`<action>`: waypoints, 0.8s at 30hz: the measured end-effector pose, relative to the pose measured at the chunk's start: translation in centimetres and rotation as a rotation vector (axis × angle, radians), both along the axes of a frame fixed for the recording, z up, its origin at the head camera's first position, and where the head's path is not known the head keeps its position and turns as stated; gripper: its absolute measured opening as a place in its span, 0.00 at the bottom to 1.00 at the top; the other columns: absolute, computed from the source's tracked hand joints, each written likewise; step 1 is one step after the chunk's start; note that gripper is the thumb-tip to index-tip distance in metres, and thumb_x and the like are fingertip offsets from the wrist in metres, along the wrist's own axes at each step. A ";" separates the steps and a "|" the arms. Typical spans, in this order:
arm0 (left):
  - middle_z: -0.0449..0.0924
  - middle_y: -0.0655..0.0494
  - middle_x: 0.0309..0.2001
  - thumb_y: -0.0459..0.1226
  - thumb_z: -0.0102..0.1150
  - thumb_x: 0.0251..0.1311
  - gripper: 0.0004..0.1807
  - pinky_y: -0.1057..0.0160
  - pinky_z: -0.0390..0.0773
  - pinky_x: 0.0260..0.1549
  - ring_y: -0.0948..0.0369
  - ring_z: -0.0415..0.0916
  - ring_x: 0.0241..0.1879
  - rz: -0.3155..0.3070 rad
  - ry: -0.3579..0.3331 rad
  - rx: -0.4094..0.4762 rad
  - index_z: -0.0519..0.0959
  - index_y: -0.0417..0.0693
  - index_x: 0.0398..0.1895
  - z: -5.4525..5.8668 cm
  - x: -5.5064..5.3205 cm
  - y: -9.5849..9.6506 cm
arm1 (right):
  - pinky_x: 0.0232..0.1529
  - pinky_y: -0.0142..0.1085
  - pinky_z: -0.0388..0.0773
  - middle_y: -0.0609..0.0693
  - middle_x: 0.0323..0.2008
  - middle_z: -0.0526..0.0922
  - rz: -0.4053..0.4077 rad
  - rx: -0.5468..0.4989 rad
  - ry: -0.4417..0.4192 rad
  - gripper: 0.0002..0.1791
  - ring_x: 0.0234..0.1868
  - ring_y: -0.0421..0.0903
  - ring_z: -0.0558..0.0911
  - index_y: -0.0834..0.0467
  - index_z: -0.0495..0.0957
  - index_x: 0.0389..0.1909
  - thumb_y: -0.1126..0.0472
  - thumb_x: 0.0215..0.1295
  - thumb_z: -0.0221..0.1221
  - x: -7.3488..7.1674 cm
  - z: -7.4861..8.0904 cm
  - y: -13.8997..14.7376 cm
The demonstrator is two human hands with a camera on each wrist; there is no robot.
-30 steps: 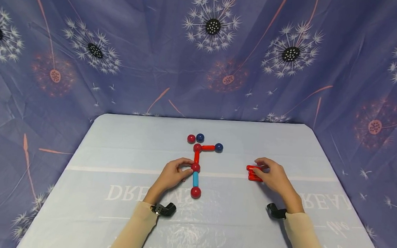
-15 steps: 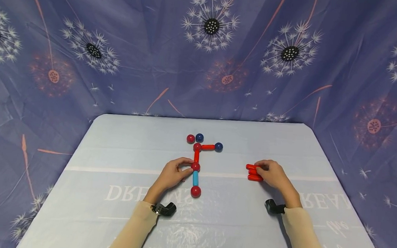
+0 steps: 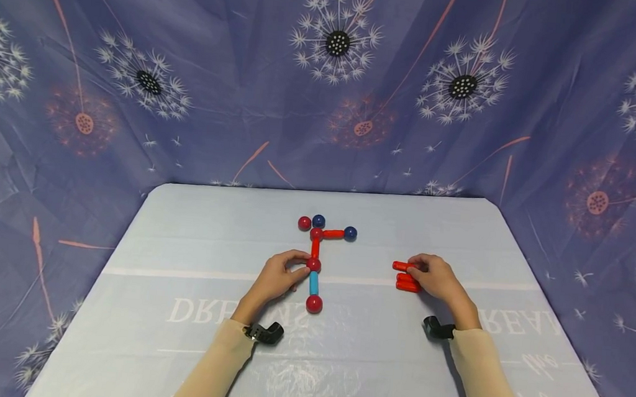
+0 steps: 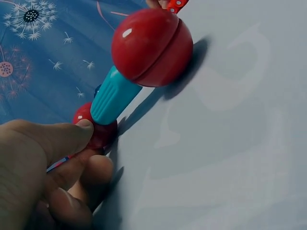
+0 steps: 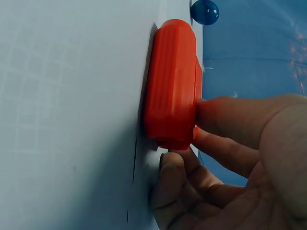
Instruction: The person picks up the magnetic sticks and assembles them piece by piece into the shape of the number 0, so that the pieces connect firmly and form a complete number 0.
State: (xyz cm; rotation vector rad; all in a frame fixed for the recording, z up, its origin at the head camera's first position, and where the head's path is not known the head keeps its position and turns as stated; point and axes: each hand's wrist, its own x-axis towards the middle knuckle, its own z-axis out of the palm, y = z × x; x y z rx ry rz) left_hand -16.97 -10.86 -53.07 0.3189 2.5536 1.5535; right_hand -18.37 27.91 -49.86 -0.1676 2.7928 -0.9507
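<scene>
My left hand [image 3: 275,277] pinches the middle red ball [image 3: 314,265] of a ball-and-stick build on the table. From that ball a light blue stick [image 4: 114,96] runs toward me to a larger-looking red ball [image 4: 151,48]. Away from me, a red stick [image 3: 315,248] joins it to another red ball [image 3: 316,234], where a second red stick [image 3: 334,234] leads right to a dark blue ball [image 3: 351,233]. At the right, my right hand [image 3: 436,277] pinches the farthest loose red stick [image 3: 401,265]. Two more red sticks lie beside it, the nearest red stick [image 5: 171,86] large in the right wrist view.
A loose red ball [image 3: 304,223] and a dark blue ball [image 3: 318,221] lie just behind the build. The white-covered table [image 3: 192,226] ends at a patterned blue cloth [image 3: 248,93] at the back and sides. Each wrist wears a black camera.
My right fingers have closed on the farthest red stick, and a small gap has opened between it and the other two. The left hand stays on the middle red ball.
</scene>
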 end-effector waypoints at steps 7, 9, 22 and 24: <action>0.87 0.51 0.53 0.38 0.65 0.69 0.17 0.64 0.78 0.19 0.62 0.76 0.15 0.016 -0.003 0.005 0.81 0.52 0.59 0.1 -0.1 0.2 | 0.53 0.54 0.78 0.63 0.47 0.83 -0.013 0.014 -0.018 0.14 0.46 0.56 0.79 0.66 0.82 0.51 0.60 0.74 0.59 -0.3 0.0 -0.1; 0.87 0.51 0.51 0.37 0.65 0.69 0.17 0.64 0.77 0.17 0.61 0.76 0.16 0.038 -0.006 0.015 0.81 0.51 0.60 0.2 0.2 0.0 | 0.52 0.53 0.78 0.62 0.46 0.84 -0.017 0.007 -0.007 0.14 0.45 0.56 0.79 0.66 0.81 0.51 0.60 0.75 0.59 -0.4 0.0 -0.2; 0.85 0.55 0.37 0.40 0.72 0.62 0.17 0.69 0.73 0.20 0.65 0.74 0.20 -0.174 0.028 0.002 0.83 0.46 0.52 1.7 2.7 -0.9 | 0.42 0.41 0.76 0.60 0.43 0.85 -0.071 -0.040 0.061 0.15 0.41 0.52 0.80 0.64 0.81 0.54 0.58 0.74 0.60 -0.2 0.0 -0.5; 0.83 0.53 0.35 0.40 0.73 0.61 0.17 0.69 0.74 0.22 0.65 0.73 0.22 -0.235 0.045 0.009 0.83 0.45 0.51 1.6 2.9 -0.7 | 0.41 0.39 0.76 0.60 0.43 0.85 -0.080 -0.050 0.075 0.16 0.41 0.51 0.80 0.63 0.81 0.55 0.58 0.74 0.60 -0.1 0.0 -0.7</action>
